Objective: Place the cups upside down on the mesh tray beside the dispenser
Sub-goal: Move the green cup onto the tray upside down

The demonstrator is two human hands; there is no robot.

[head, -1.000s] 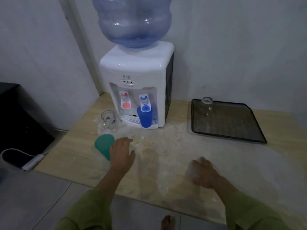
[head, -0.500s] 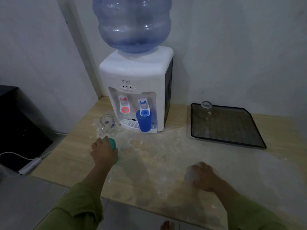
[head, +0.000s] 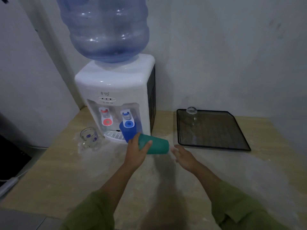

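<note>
My left hand grips a green plastic cup, held on its side above the counter with the mouth pointing right. Just right of the cup's mouth, my right hand is open and holds nothing. A blue cup stands on the drip tray of the white water dispenser under the blue tap. A clear glass mug with purple marks stands left of the dispenser. The black mesh tray lies to the right, with one clear glass upside down at its far left corner.
A large blue water bottle tops the dispenser. The pale wooden counter meets white walls behind and to the right. A dark cabinet and a white power strip are down at the left, beyond the counter edge.
My left hand closed on the green cup, lifted it from the counter's left side and carried it right, tipping it sideways. My right hand rose off the counter toward the cup.
</note>
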